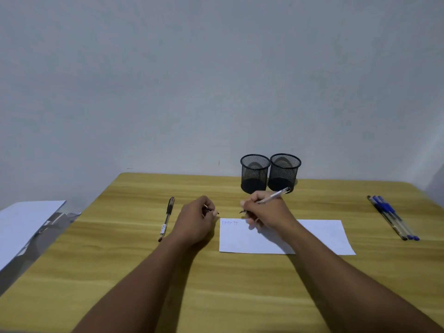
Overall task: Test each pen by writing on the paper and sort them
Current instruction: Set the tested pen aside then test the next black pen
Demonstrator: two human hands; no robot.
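Observation:
A white sheet of paper (319,236) lies on the wooden table, with a few blue scribbles near its top left corner. My right hand (264,211) grips a clear-barrelled pen (276,195) in a writing hold, tip just above the paper's top edge. My left hand (197,217) rests left of the paper, fingers curled around a small dark piece, probably a pen cap (213,211). A black capped pen (167,218) lies left of my left hand. Several blue-capped pens (392,217) lie in a row at the right.
Two black mesh pen cups (254,173) (284,171) stand side by side at the table's back edge, against a plain wall. White sheets on a grey surface (26,227) sit off the table's left side.

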